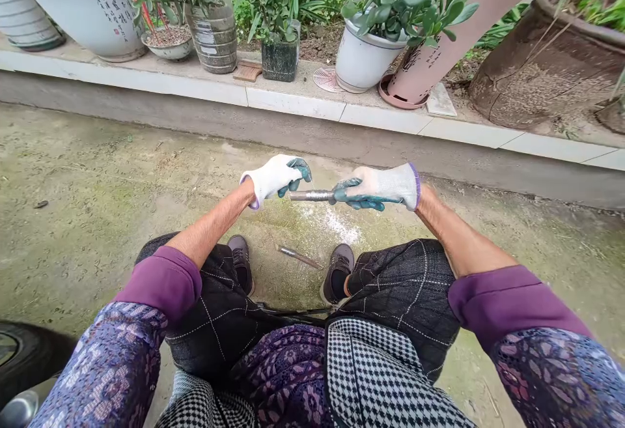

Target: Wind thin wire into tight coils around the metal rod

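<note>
My right hand (378,187), in a white work glove with green-coated palm and fingers, is wrapped around a short brown rod (299,196). A silvery wire winding (319,195) covers the rod's middle, and its right end is hidden in the glove. Just above the rod's free left end is my left hand (283,175), gloved alike, with its fingers curled together. A faint thin wire appears to run from these fingertips to the winding. On the ground between my shoes lies a second rod (300,256), with a silvery stretch near its upper left end.
White powder or flakes (339,225) are scattered on the mossy concrete ground (122,180). Ahead runs a low tiled ledge (293,101) with potted plants, including a white pot (364,57) and a large brown pot (541,70). A dark tyre (36,359) shows at lower left.
</note>
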The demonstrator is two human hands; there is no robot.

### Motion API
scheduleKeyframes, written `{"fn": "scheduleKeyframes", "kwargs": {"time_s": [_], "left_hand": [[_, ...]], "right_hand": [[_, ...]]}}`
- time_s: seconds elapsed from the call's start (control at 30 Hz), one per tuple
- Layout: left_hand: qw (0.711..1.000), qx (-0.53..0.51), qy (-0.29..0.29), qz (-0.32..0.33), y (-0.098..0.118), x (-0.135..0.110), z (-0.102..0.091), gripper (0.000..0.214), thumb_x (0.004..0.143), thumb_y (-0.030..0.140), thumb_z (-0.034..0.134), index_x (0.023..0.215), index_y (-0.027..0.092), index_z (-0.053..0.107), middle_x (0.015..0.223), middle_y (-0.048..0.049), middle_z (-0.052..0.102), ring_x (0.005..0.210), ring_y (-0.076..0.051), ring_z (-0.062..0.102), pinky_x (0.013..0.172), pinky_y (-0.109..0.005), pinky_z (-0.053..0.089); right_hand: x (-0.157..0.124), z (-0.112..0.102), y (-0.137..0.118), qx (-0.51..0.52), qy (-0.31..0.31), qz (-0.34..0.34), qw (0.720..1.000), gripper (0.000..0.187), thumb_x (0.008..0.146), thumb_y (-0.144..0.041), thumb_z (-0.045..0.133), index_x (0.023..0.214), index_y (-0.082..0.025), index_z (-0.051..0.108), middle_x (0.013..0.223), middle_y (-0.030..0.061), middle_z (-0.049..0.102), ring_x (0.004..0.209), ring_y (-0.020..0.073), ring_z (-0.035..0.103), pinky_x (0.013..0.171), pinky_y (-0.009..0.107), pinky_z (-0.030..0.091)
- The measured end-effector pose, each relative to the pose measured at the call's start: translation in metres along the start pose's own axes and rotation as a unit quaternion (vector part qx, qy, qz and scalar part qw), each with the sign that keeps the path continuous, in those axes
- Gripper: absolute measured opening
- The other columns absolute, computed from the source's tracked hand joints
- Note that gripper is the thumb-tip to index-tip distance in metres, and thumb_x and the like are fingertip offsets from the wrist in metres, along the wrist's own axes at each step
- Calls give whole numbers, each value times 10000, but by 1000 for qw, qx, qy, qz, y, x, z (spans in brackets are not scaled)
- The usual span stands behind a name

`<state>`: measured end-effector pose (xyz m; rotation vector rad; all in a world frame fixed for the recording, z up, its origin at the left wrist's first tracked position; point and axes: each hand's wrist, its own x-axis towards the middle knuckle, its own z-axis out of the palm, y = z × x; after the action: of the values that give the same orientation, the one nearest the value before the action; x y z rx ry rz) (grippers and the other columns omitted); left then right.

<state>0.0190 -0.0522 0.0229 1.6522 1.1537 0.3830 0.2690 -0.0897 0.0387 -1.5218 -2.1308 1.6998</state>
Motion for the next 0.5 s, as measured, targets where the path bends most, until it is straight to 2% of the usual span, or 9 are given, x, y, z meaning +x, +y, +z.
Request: {"fn": "scheduleKeyframes", "kwargs": {"time_s": [0.1, 0.17, 0.23, 0.3, 0.37, 0.43, 0.5], "left_hand": [[1000, 13, -6, -5, -2, 0, 6, 185, 813, 99, 549, 842, 154, 724, 524, 29, 561, 365, -71, 422, 369, -208, 319], [1000, 3, -5, -4, -3, 1, 11, 177, 844, 125, 551, 864, 152, 724, 528, 30, 566, 359, -71, 423, 369, -210, 326], [1000, -29, -4, 3, -2, 0, 16, 192, 886, 152, 539, 924, 143, 726, 552, 27, 587, 364, -70, 443, 380, -209, 347], [997, -78, -5, 17, -1, 0, 18, 205, 907, 152, 524, 974, 131, 716, 582, 20, 611, 380, -73, 480, 398, -210, 377], [991, -129, -14, 23, 1, 0, 18, 200, 908, 142, 518, 990, 124, 700, 604, 14, 626, 401, -80, 518, 416, -211, 403], [986, -160, -34, 19, 1, 1, 18, 198, 909, 138, 511, 996, 125, 688, 618, 9, 635, 416, -87, 540, 425, -212, 414], [986, -158, -45, 14, -1, 3, 17, 198, 909, 134, 500, 982, 127, 684, 599, 12, 621, 412, -87, 527, 421, -208, 406]], "right_hand": [[8, -1, 2, -141, 107, 48, 983, 213, 878, -389, 651, 834, -194, 724, 573, -14, 569, 436, 100, 435, 396, 261, 327], [14, -3, 1, -217, 184, 46, 958, 173, 889, -332, 642, 807, -196, 711, 587, 0, 571, 488, 115, 457, 464, 277, 334], [17, -5, -2, -238, 247, 26, 939, 161, 900, -317, 643, 823, -191, 708, 627, 9, 573, 531, 116, 456, 503, 278, 329], [17, -5, -6, -181, 293, 19, 938, 187, 915, -346, 640, 855, -181, 705, 642, 5, 561, 522, 103, 437, 487, 265, 326], [12, -5, -11, -53, 310, 7, 949, 269, 917, -424, 650, 918, -162, 710, 635, -7, 548, 480, 87, 420, 433, 248, 331], [4, -3, -16, 92, 287, -39, 953, 401, 897, -520, 672, 1001, -135, 714, 633, -19, 536, 449, 74, 405, 374, 234, 330], [-3, -1, -19, 174, 225, -94, 954, 487, 857, -570, 714, 1039, -118, 716, 617, -32, 518, 433, 65, 391, 338, 221, 327]]}}
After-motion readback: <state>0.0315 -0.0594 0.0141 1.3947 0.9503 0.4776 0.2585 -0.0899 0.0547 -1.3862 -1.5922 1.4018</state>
